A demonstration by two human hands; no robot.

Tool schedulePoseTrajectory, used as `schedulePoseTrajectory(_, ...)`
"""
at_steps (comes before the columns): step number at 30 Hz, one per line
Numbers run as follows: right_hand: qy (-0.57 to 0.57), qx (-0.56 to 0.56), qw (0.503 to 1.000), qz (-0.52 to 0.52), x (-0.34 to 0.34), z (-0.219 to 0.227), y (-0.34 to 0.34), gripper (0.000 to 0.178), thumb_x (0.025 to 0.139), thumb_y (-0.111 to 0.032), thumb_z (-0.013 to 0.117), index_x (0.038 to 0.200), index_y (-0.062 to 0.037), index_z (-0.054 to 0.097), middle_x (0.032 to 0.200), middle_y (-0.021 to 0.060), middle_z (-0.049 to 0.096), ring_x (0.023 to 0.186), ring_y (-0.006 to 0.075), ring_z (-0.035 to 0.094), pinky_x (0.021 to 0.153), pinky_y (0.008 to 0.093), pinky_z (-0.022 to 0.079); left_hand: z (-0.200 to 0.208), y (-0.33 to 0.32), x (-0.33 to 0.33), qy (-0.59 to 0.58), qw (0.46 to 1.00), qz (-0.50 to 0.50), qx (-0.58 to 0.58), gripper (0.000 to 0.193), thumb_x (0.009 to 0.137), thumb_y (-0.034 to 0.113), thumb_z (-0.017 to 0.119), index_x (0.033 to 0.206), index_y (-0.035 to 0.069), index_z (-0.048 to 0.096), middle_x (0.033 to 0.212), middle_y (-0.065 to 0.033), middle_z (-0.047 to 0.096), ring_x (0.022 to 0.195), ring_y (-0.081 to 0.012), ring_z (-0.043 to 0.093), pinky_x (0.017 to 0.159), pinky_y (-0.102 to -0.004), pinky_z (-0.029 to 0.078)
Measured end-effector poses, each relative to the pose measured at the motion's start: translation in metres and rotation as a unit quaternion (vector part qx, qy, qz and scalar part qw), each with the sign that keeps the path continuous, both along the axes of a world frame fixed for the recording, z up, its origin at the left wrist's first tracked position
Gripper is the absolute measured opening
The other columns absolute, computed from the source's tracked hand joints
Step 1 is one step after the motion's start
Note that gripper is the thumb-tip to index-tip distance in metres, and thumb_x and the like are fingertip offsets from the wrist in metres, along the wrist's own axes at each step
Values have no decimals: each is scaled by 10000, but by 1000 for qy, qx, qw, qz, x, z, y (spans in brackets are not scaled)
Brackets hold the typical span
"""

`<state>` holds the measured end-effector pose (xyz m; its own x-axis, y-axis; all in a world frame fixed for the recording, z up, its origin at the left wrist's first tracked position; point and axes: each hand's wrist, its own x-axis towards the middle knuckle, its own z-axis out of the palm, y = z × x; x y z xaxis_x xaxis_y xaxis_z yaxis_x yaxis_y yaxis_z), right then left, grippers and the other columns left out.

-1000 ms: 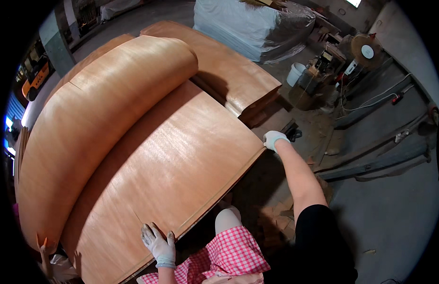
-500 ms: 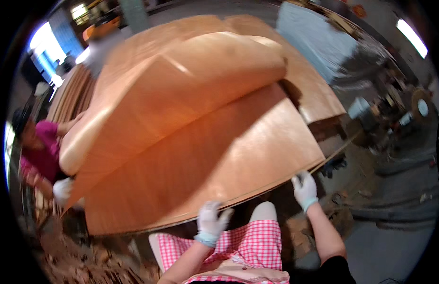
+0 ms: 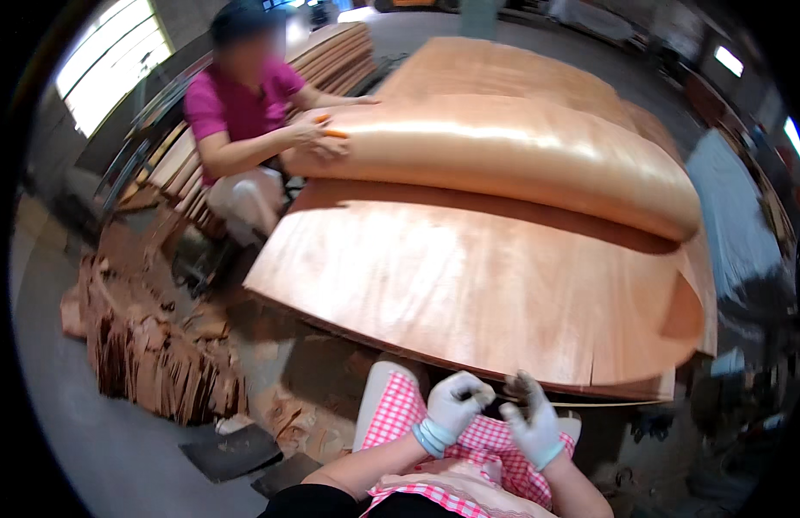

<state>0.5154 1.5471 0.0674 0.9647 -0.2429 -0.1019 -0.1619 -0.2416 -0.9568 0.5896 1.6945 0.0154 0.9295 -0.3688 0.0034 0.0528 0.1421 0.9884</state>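
Note:
A broad stack of reddish-brown wood veneer sheets lies in front of me. Its upper sheet is curled back into a thick roll across the far part. Both my hands wear white gloves and are off the stack, just short of its near edge. My left hand has its fingers curled in; whatever they hold, if anything, is hidden. Close beside it, my right hand is raised with thumb and fingers apart and nothing in it; its fingertips look dark. A co-worker's hands rest on the left end of the roll.
The co-worker, in a magenta shirt, is at the stack's left end. Behind stand long stacked boards. A jagged pile of veneer scraps sits on the floor at left, with a dark flat piece nearby. A plastic-covered stack stands at right.
The lifted sheet has gone from a slanting fold to a roll lying across the stack. My hands have come away from its near edge and closer together. The view has swung left.

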Motion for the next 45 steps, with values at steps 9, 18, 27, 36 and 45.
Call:
schedulePoseTrajectory(9,177,-319,931,-9,-19,-62,-154,195,863,-166,640,935,11,678,857,171,681,822,265,665,762,365,516,-91,259,198,12,875,419,242,87,756,-12,726,729,37,659,688,2,633,629,-78,550,577,-256,464)
schedulePoseTrajectory(18,294,-384,875,-16,8,-58,-149,386,782,-334,694,854,45,695,814,227,680,780,328,682,725,392,512,-105,409,281,18,772,366,519,238,750,192,756,901,14,714,830,-137,710,737,-238,667,720,-354,519)
schedulePoseTrajectory(27,431,-330,839,6,37,-82,-161,441,730,-431,687,865,-12,714,870,234,679,828,349,673,761,411,520,-86,373,280,5,693,327,643,430,809,235,699,1163,15,594,1098,-196,654,966,-332,624,880,-421,489)
schedulePoseTrajectory(36,390,-324,861,36,30,-102,-166,448,758,-443,641,913,-29,718,955,221,677,907,366,658,821,440,515,-74,-30,95,-339,735,-54,585,583,798,258,609,1240,-106,503,1383,-319,420,1338,-441,340,1152,-514,199)
schedulePoseTrajectory(45,298,-266,917,-12,-9,-98,-204,326,821,-353,614,985,-90,715,1014,181,681,944,357,654,832,428,513,-82,-135,32,-335,714,-166,592,846,869,405,581,1487,-25,194,1528,-267,219,1430,-384,188,1168,-486,117)
